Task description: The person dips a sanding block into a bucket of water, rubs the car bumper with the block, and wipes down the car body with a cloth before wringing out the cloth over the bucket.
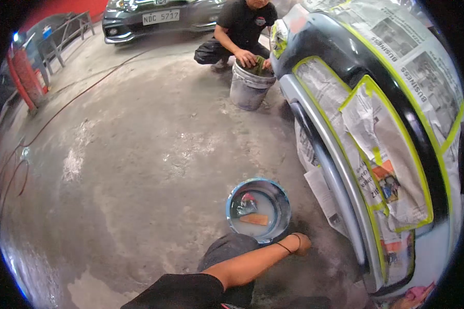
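Observation:
My left hand, with a dark band at the wrist, hangs low at the right of a blue tub. Its fingers are curled under, and anything in them is hidden. Cloudy water fills part of the tub, with an orange-brown block and a dark and red wrapper in it. At the lower right edge of the view, my right hand shows in part, blurred, against the car bumper with a pink cloth-like piece at its fingers.
Newspaper edged with yellow-green tape covers parts of the bumper. A person squats ahead, hands at a whitish bucket. A dark car stands behind. A red hose crosses the concrete floor at left, near a red stand.

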